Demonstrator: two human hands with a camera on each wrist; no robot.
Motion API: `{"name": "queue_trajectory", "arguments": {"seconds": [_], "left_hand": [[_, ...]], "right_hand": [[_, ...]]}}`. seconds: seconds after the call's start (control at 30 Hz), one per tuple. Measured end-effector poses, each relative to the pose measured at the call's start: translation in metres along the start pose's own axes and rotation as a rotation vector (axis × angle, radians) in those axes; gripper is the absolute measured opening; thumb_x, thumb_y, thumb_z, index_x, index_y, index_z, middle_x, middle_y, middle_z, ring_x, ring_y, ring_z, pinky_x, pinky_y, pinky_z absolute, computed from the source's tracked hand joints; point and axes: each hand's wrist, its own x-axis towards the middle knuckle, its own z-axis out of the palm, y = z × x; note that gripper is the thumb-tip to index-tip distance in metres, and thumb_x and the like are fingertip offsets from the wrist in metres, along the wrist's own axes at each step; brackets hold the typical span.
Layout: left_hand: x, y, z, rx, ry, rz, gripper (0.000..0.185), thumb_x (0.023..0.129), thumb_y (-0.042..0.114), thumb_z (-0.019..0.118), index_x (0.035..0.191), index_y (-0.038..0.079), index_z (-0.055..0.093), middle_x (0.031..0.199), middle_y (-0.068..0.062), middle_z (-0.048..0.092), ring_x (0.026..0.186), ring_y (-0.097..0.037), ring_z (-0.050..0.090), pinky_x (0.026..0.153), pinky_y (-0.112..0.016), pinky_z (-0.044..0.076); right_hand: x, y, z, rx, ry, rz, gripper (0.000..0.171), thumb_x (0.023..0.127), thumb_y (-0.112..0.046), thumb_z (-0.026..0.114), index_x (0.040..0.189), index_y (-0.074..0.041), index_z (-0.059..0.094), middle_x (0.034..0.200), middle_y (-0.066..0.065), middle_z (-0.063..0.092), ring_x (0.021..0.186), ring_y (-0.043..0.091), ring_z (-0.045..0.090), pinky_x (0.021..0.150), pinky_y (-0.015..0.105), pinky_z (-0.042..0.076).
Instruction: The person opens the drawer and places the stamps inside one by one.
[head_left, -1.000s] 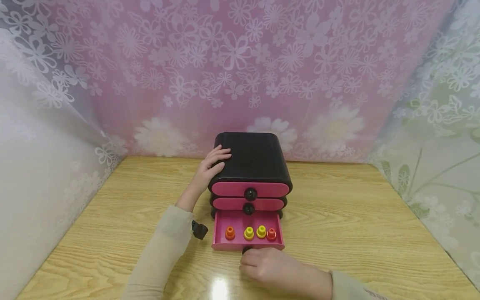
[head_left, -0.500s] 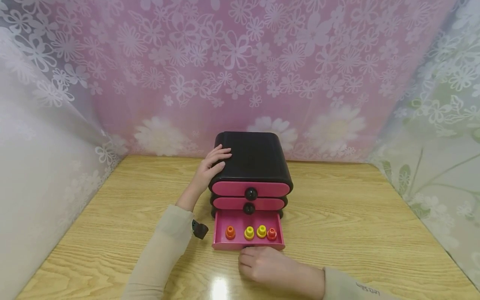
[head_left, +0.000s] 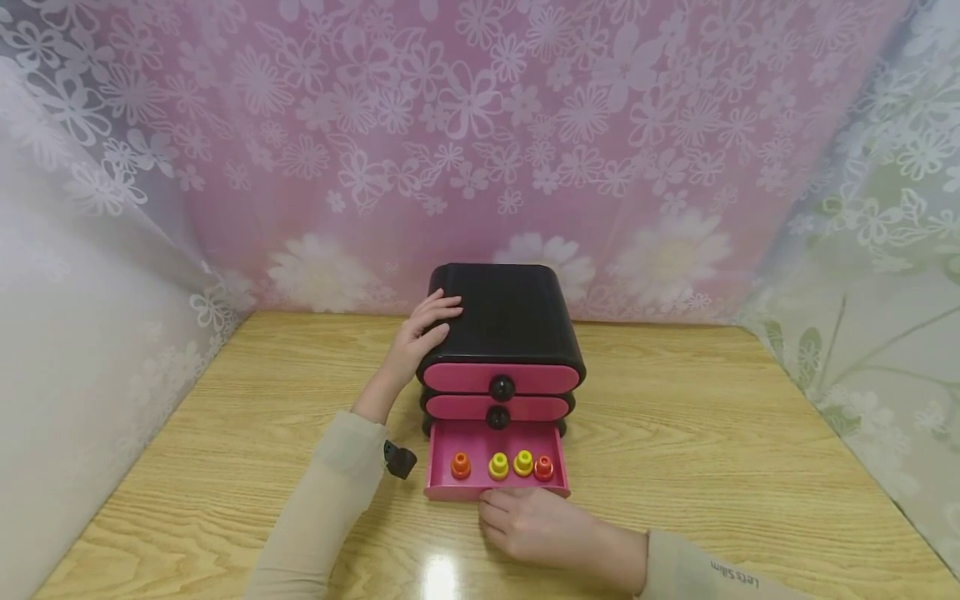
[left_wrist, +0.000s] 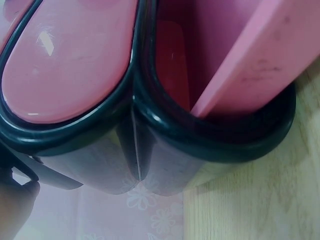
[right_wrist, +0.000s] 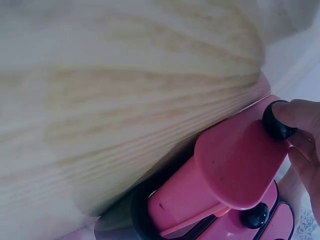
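A small black chest (head_left: 502, 312) with three pink drawers stands at the middle of a wooden table (head_left: 712, 433). Its bottom drawer (head_left: 480, 437) is pulled out and holds several small pegs: orange (head_left: 461, 465), two yellow (head_left: 498, 466) and red (head_left: 543, 467). My left hand (head_left: 423, 333) rests on the chest's top left edge, fingers fairly straight. My right hand (head_left: 525, 521) is at the drawer's front, and its fingertips pinch the black knob (right_wrist: 275, 121), which is hidden in the head view. The left wrist view shows the chest's frame (left_wrist: 165, 150) from very close.
The top drawer knob (head_left: 501, 387) and the middle drawer knob (head_left: 497, 417) sit on drawers that are pushed in. Flowered curtains (head_left: 480, 125) close off the back and both sides of the table. Bare wood lies left and right of the chest.
My right hand has moved forward onto the bottom drawer's knob, which now is covered. The drawer, the pegs and my left hand have stayed where they were.
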Motion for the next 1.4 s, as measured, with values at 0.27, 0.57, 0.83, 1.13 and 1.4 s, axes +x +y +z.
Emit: {"name": "queue_trajectory", "arguments": {"seconds": [0.27,0.57,0.83,1.13,1.4], "left_hand": [[0.0,-0.028,-0.005,0.013,0.001,0.005,0.032,0.089,0.005,0.043,0.117,-0.009,0.052,0.132,-0.018,0.04,0.132,-0.019,0.015,0.105,-0.043,0.011],[0.0,-0.006,-0.002,0.003,-0.001,-0.018,0.03,0.088,-0.005,0.041,0.115,-0.015,0.049,0.131,-0.026,0.036,0.131,-0.03,0.012,0.104,-0.048,0.01],[0.0,0.005,0.001,0.017,-0.001,-0.027,0.031,0.087,-0.007,0.039,0.115,-0.019,0.047,0.13,-0.03,0.035,0.131,-0.034,0.012,0.104,-0.048,0.009],[-0.001,0.003,0.0,0.021,-0.002,-0.022,0.031,0.087,-0.007,0.04,0.115,-0.018,0.047,0.13,-0.03,0.035,0.13,-0.035,0.011,0.103,-0.05,0.009],[-0.001,0.005,0.0,0.016,-0.008,-0.017,0.03,0.087,-0.008,0.039,0.115,-0.019,0.047,0.13,-0.031,0.034,0.13,-0.036,0.011,0.103,-0.049,0.01]], "right_hand": [[-0.002,0.003,0.0,0.047,0.019,0.001,0.044,0.094,-0.007,0.02,0.097,-0.014,0.064,0.103,0.0,0.06,0.102,0.013,0.052,0.092,0.027,0.038],[-0.003,0.015,0.004,0.018,0.08,0.073,0.059,0.095,-0.003,0.008,0.094,-0.012,0.066,0.102,0.003,0.062,0.098,0.016,0.055,0.085,0.028,0.044],[0.001,0.026,0.012,-0.011,0.115,0.088,0.057,0.094,0.0,0.009,0.091,-0.011,0.065,0.098,0.003,0.062,0.095,0.016,0.055,0.082,0.027,0.045],[0.002,0.039,0.021,-0.07,0.156,0.092,0.053,0.094,0.0,0.014,0.089,-0.01,0.065,0.095,0.002,0.062,0.093,0.016,0.056,0.078,0.026,0.047],[-0.002,0.047,0.033,-0.086,0.117,0.092,0.062,0.095,0.001,0.005,0.095,-0.012,0.066,0.1,0.002,0.061,0.097,0.016,0.054,0.078,0.028,0.046]]}}
